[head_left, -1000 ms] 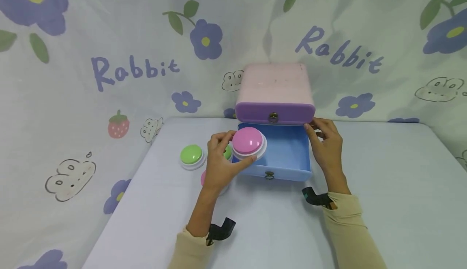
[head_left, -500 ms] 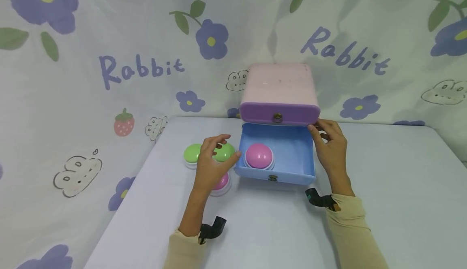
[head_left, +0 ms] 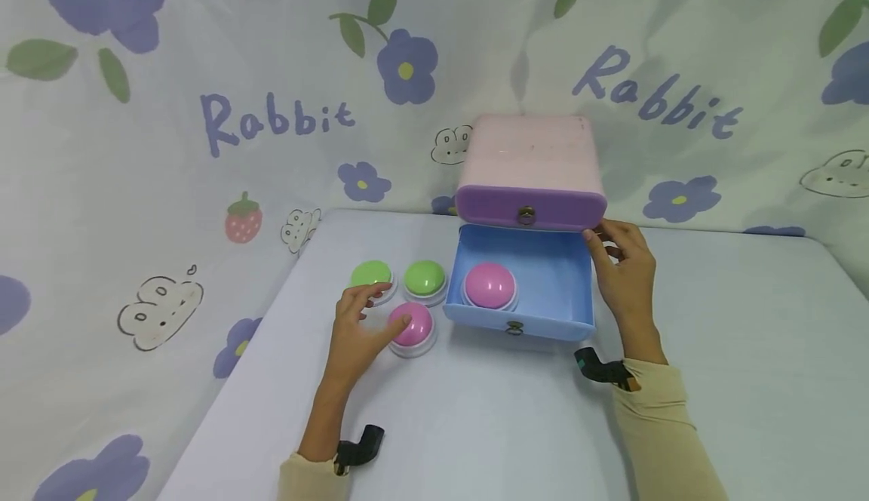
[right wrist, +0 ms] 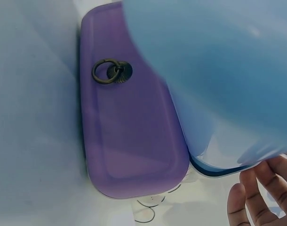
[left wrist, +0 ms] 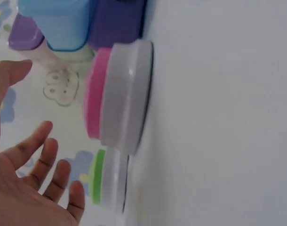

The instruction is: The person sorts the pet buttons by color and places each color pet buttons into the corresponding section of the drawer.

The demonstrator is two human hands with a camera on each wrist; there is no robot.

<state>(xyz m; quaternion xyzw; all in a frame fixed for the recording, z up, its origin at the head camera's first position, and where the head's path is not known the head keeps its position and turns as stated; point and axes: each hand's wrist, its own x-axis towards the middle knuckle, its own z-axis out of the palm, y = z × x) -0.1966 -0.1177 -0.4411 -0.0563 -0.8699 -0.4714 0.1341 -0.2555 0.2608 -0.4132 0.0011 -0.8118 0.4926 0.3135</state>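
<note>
In the head view my left hand (head_left: 356,339) reaches over the table with thumb and fingers spread, holding nothing. Just beyond its thumb, a pink push button (head_left: 412,325) with a white base stands on the table. Two green push buttons (head_left: 425,278) are behind it, the left one partly covered by my fingers. Another pink push button (head_left: 490,287) lies in the left part of the pulled-out blue drawer (head_left: 550,282). My right hand (head_left: 626,278) grips the right side edge of the drawer cabinet (head_left: 532,150); its fingertips (right wrist: 251,178) meet the blue tier's rim.
The cabinet's purple upper drawer (head_left: 489,203) is closed above the blue one. Below, a purple drawer with a ring pull (right wrist: 105,71) appears in the right wrist view. A printed cloth (head_left: 271,56) hangs behind the white table (head_left: 489,425).
My left hand has set the pink push button down inside the blue drawer, let go, and moved left to the other pink button. My right hand has stayed at the cabinet's side.
</note>
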